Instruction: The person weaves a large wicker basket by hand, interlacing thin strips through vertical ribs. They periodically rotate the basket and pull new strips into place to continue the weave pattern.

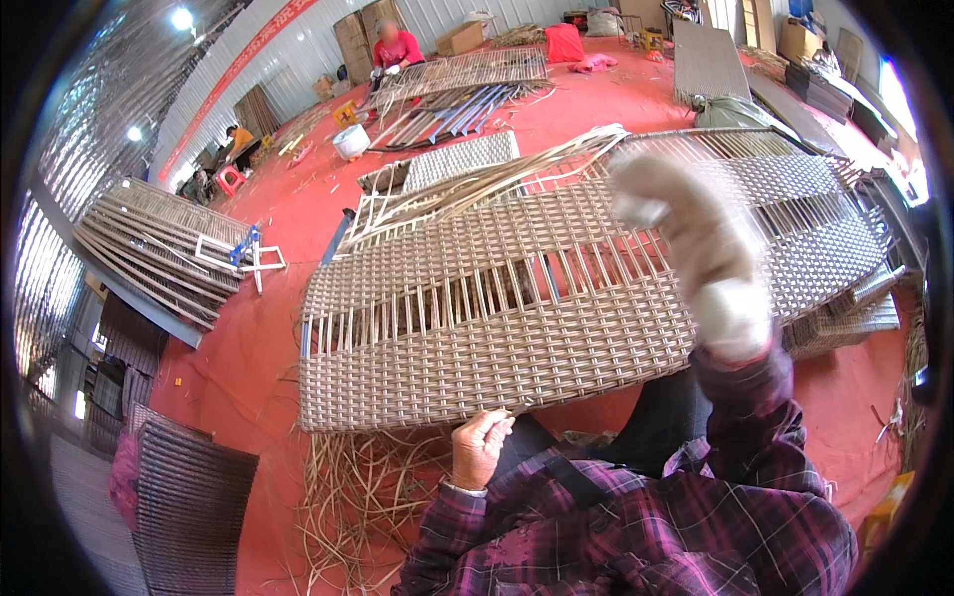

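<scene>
Wearer's two hands, one bucket

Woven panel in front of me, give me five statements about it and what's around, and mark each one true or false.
1. The left hand is at the near edge of the panel. True.
2. The right hand is bare. False: it wears a pale glove.
3. The panel is solid weave all over. False: an open slatted band runs between woven parts.
4. Loose strips lie on the red floor near the panel's left end. True.
5. The white bucket stands nearer to the person than the panel does. False: it stands beyond the panel, toward the left.
</scene>
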Demonstrator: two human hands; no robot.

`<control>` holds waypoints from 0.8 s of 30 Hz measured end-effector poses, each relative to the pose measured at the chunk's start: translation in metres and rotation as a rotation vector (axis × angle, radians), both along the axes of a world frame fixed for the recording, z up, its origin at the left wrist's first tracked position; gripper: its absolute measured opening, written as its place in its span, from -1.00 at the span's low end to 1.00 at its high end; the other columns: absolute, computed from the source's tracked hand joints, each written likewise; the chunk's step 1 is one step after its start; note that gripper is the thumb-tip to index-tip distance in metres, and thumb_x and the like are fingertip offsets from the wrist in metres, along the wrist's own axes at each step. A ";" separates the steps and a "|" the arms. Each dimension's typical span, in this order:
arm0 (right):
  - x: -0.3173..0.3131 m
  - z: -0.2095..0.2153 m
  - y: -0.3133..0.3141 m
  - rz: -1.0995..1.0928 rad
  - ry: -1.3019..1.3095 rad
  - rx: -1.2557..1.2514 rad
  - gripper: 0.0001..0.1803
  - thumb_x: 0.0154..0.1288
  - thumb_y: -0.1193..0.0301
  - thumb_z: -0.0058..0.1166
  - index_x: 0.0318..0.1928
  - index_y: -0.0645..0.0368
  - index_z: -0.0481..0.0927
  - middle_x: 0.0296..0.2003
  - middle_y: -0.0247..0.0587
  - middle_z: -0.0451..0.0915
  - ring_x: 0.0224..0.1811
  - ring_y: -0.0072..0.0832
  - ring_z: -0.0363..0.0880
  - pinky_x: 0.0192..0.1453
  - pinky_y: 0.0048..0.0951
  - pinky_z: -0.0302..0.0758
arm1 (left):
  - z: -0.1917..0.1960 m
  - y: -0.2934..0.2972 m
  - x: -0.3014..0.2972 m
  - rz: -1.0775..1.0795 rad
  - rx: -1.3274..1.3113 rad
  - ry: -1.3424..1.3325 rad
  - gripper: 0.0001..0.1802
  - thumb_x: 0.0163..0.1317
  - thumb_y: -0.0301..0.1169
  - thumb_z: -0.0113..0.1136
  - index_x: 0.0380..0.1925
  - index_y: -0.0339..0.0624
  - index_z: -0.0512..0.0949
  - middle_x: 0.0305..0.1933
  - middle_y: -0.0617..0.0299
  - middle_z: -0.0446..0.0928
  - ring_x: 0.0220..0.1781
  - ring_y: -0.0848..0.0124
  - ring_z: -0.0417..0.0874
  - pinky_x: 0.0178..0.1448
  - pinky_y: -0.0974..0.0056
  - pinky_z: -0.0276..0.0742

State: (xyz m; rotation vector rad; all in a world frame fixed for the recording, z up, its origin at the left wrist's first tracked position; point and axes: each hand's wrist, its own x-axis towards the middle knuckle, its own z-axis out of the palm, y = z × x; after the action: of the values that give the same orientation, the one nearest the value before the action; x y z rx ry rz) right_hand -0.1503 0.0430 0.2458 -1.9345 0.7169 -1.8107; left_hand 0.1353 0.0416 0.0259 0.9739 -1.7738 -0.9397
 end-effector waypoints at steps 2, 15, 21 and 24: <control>-0.015 0.036 -0.002 0.263 -0.042 -0.199 0.30 -0.02 -0.31 0.26 0.46 0.33 -0.02 0.38 0.14 0.23 0.41 -0.12 0.27 0.36 -0.08 0.37 | -0.002 0.001 0.002 0.012 0.067 0.038 -0.91 0.31 -0.51 0.24 -0.25 -0.30 0.61 -0.49 0.30 0.57 -0.55 0.63 0.45 -0.46 0.48 0.39; -0.030 0.035 0.031 0.462 -0.091 -0.225 0.04 0.12 -0.19 0.23 0.38 0.30 0.19 0.28 0.03 0.37 0.32 -0.24 0.37 0.33 -0.19 0.39 | -0.003 0.022 0.012 0.057 0.097 -0.037 -0.91 0.33 -0.49 0.19 -0.23 -0.27 0.61 -0.48 0.28 0.55 -0.54 0.57 0.50 -0.46 0.43 0.41; -0.022 0.025 0.024 0.454 -0.044 -0.113 -0.07 0.18 -0.14 0.21 0.34 0.28 0.29 0.23 -0.03 0.43 0.27 -0.29 0.41 0.32 -0.24 0.39 | -0.009 0.025 0.022 0.156 0.125 0.030 -0.92 0.32 -0.50 0.18 -0.25 -0.30 0.60 -0.48 0.31 0.54 -0.56 0.60 0.44 -0.48 0.46 0.35; -0.016 0.015 0.008 0.388 -0.022 -0.024 -0.13 0.21 -0.11 0.21 0.32 0.28 0.33 0.20 -0.05 0.46 0.25 -0.32 0.43 0.31 -0.27 0.40 | -0.008 0.015 0.037 0.169 0.119 0.134 -0.90 0.34 -0.52 0.12 -0.25 -0.30 0.60 -0.47 0.31 0.55 -0.54 0.62 0.44 -0.46 0.47 0.35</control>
State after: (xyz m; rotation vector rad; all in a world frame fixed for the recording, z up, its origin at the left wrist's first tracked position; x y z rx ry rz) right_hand -0.1667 0.0510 0.2607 -1.9063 0.2857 -1.6013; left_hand 0.1725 0.0563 0.0176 1.0920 -1.5133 -0.9879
